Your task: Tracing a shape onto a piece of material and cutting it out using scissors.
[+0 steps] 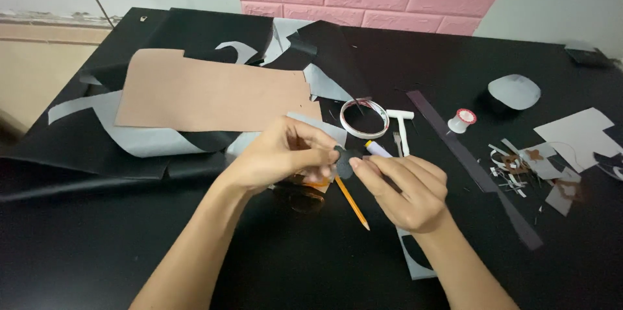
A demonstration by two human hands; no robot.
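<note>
- A small dark rounded piece of sheet material is being held above the black table, near its middle, between the two hands.
- The left hand is pinching the piece's left edge, its fingertips closed together on it.
- The right hand is meeting it from the other side, thumb and forefinger clamping on the piece's right edge, the other fingers curling loosely.
- Just under the hands an orange pencil is lying on the table, pointing toward the person.
- Just beyond the right hand a roll of white tape is lying flat, with a white T-shaped tool beside it.
- Further right a long dark strip is running diagonally, and a small white spool with a red rim is standing near its far end.
- To the left a large tan sheet is resting on black and grey sheets.
- Small offcuts are lying scattered at the right.
</note>
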